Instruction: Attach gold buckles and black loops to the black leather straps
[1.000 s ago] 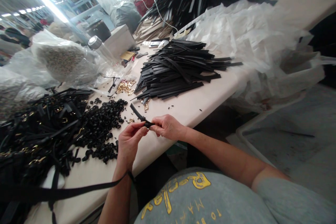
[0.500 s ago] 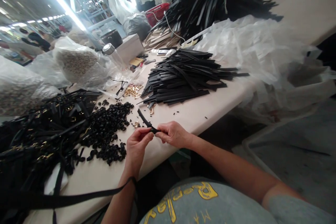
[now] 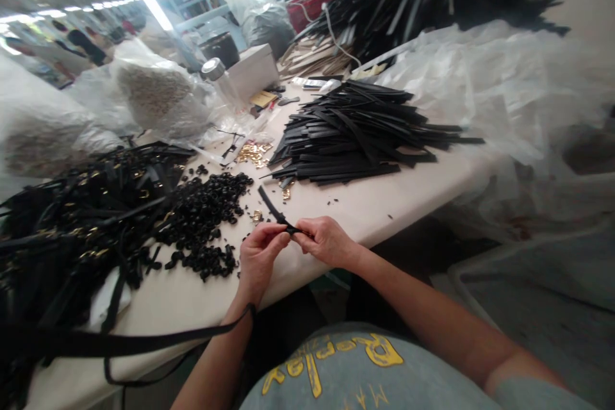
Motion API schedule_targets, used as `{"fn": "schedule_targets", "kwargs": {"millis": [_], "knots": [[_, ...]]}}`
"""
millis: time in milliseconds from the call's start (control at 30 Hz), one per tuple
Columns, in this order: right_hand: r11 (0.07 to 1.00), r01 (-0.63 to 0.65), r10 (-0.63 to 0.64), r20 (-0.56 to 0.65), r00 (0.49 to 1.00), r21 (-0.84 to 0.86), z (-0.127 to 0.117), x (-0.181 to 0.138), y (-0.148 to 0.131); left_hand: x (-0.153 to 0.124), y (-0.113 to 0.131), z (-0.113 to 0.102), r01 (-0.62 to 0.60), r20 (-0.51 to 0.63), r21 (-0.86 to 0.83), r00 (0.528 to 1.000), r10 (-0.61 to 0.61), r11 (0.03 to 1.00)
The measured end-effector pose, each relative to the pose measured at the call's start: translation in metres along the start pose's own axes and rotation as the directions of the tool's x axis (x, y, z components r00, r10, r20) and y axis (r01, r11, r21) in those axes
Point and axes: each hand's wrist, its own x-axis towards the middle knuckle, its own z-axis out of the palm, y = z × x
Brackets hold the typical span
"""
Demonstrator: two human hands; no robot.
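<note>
Wears a grey T-shirt (image 3: 350, 378) with yellow lettering, and has a black band (image 3: 182, 336) running from beside the left wrist toward the left edge of view. Pinches a narrow black strap (image 3: 270, 202) just above the near edge of the pale bench (image 3: 360, 205). Has the left hand (image 3: 262, 253) in a closed grip on it, thumb against fingertips, and the right hand (image 3: 329, 240) gripping it too, just beside. Points the free end up and leftward over the bench; shows a bump along it, too small to make out. Has a gold metal piece (image 3: 257, 216) near the left hand, then to the left a heap of small black loops (image 3: 211, 211), touching a tangle of buckled black straps (image 3: 129, 195). Has farther in a scatter of gold fittings (image 3: 254, 154), next to a broad pile of black strips (image 3: 350, 134), with translucent plastic sheeting (image 3: 494, 83) to the right. Beyond, shows a metal-lidded clear bottle (image 3: 223, 80) beside a white box (image 3: 254, 70), beige strips (image 3: 317, 54), a larger black bundle (image 3: 408, 6) and a red basket (image 3: 310, 6).
</note>
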Motion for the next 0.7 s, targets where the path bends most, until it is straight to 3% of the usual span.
{"fn": "schedule_targets", "kwargs": {"millis": [167,300,467,700], "knots": [[0.999,0.021,-0.02,0.022,1.0,-0.04,-0.001,-0.001,0.006,0.003,0.003,0.004,0.082,0.039,-0.059,0.996,-0.08,0.995],[0.996,-0.045,0.037,0.099,0.994,0.076,-0.005,0.003,0.011,0.006,-0.004,0.004,-0.022,0.001,-0.027,1.0,0.022,0.999],[0.985,-0.112,0.1,0.091,0.991,0.131,-0.007,0.004,0.01,0.004,-0.008,0.005,-0.118,0.022,0.086,0.993,0.116,0.989],[0.984,-0.096,0.076,0.136,0.988,0.15,-0.006,0.005,0.008,0.008,-0.006,0.004,0.071,0.029,-0.083,0.997,-0.069,0.994]]}}
